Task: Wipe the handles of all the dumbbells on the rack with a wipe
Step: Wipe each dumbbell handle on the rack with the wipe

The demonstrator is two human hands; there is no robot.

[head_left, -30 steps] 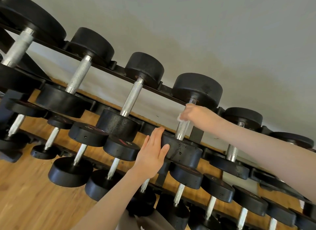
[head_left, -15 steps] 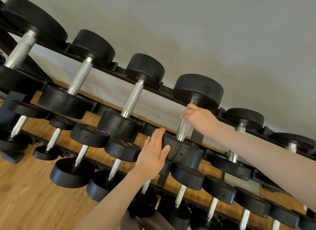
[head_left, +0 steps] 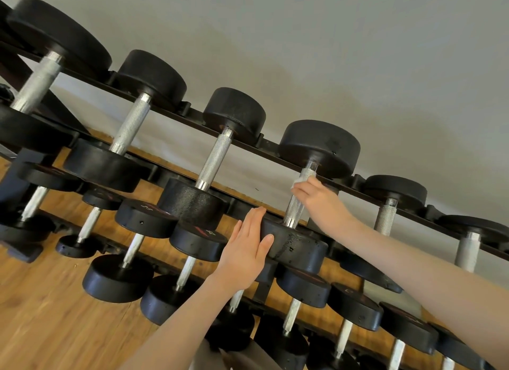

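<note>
A black rack (head_left: pixel 275 145) carries rows of black dumbbells with knurled silver handles. My right hand (head_left: pixel 319 197) holds a small white wipe (head_left: pixel 298 183) against the handle (head_left: pixel 296 204) of the fourth dumbbell on the top row, fingers curled round it. My left hand (head_left: pixel 246 250) lies flat with straight fingers against the near head (head_left: pixel 297 244) of that same dumbbell. Most of the wipe is hidden under my fingers.
Neighbouring top-row dumbbells sit close on both sides, one handle (head_left: pixel 213 160) to the left and one handle (head_left: pixel 385 216) to the right. Lower rows of smaller dumbbells (head_left: pixel 198 243) crowd beneath. A wooden floor (head_left: pixel 41 314) lies below and a grey wall (head_left: pixel 358 53) behind.
My right hand with the wipe slid a short way down the handle from just under the far head. My left hand stayed on the near head.
</note>
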